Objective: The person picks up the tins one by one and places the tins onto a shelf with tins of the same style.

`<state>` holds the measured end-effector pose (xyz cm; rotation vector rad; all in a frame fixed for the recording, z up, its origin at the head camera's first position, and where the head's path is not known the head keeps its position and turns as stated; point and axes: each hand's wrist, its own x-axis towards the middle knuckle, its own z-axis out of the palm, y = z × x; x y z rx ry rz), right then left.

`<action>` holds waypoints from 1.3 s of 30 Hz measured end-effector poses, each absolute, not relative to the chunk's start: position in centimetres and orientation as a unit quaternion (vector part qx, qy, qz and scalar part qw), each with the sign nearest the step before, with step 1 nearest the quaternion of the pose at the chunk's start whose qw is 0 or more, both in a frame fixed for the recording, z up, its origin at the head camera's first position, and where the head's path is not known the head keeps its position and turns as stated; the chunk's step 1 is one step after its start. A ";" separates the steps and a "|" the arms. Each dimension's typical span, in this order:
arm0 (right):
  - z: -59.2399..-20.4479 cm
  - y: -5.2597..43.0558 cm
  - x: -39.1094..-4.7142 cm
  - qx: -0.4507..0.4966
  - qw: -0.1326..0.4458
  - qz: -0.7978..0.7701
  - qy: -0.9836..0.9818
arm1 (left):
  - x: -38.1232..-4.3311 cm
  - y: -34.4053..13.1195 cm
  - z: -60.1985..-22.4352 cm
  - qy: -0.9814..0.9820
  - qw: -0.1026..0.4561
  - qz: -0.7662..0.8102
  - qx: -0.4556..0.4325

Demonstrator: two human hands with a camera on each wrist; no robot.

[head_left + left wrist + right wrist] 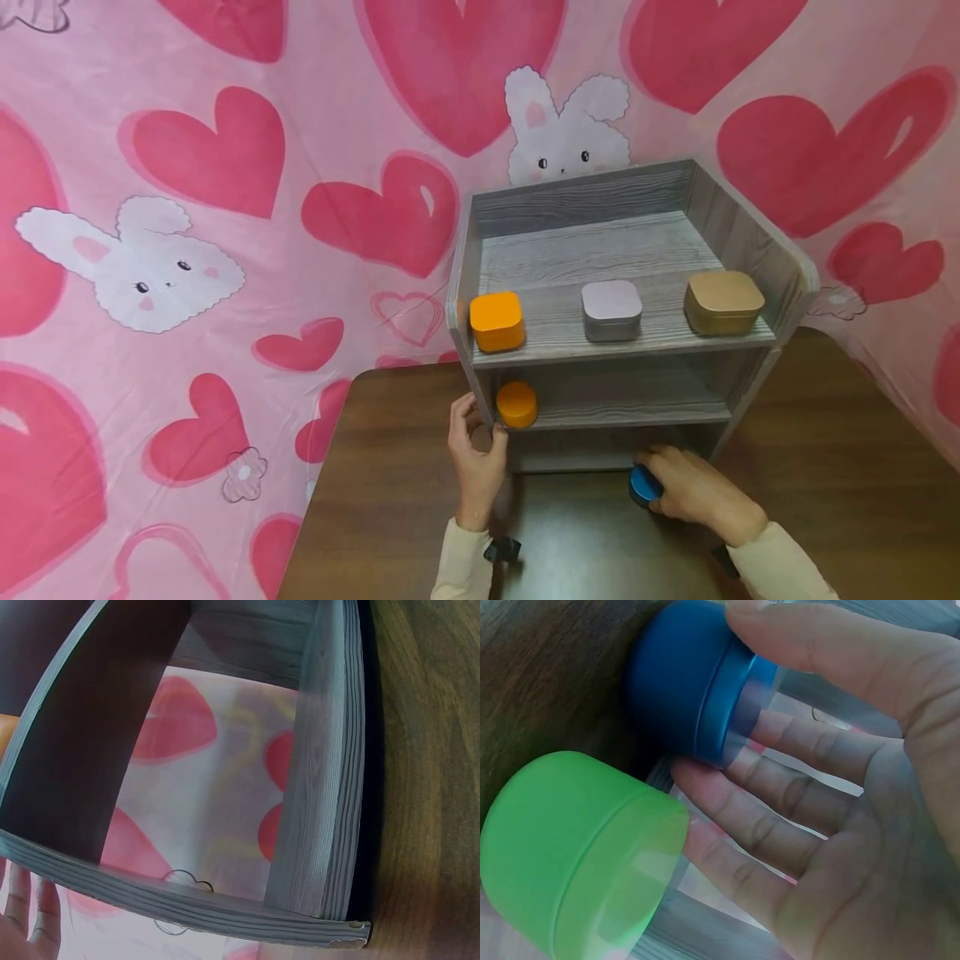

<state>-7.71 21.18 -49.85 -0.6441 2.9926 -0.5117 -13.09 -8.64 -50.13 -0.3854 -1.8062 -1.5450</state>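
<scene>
My right hand (693, 487) pinches a round blue tin (645, 486) between thumb and fingers, in front of the lowest level of a grey wood-grain shelf (600, 346). In the right wrist view, a round green tin (577, 847) stands close beside the blue tin, right at the fingertips; the hand hides it in the head view. My left hand (477, 467) grips the lower left side panel of the shelf, thumb toward the front edge. Just above that thumb, a round orange tin (517, 405) sits at the left end of the middle level.
On the shelf's top level stand a square orange tin (497, 322), a square silver tin (611, 310) and a square gold tin (723, 302). The shelf rests on a brown wooden table (390, 483). Behind hangs a pink cloth (330, 75) with hearts and rabbits.
</scene>
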 end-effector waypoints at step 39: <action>-43.3 19.9 -5.3 -0.251 0.067 -0.193 0.946 | -13.1 -8.8 -50.2 -0.702 0.354 -0.598 -0.155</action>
